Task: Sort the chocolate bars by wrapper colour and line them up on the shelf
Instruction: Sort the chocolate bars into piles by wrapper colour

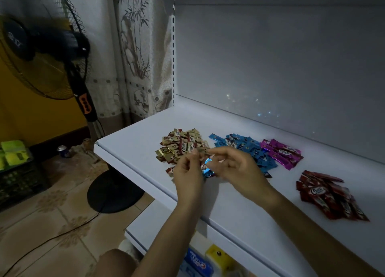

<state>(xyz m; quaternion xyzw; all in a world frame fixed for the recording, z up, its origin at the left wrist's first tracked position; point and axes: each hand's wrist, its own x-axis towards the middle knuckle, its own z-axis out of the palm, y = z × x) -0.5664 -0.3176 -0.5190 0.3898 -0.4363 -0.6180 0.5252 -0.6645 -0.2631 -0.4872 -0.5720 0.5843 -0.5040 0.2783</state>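
While both hands [188,172] [237,168] pinch it, a crinkled blue foil bar [207,168] glints

Your shelf [229,203] is smooth painted metal, matt with a soft sheen. Every wrapper is glossy, foil-like film: the gold bars [181,145] are crinkled and mirror-bright, and the blue bars [248,149], pink bars [281,153] and red bars [331,195] are slick. The lone blue bar [207,168] glints hardest. The fan [31,53] has a wire metal grille, the curtain [135,57] is printed cloth and the floor [52,214] is dull tile.
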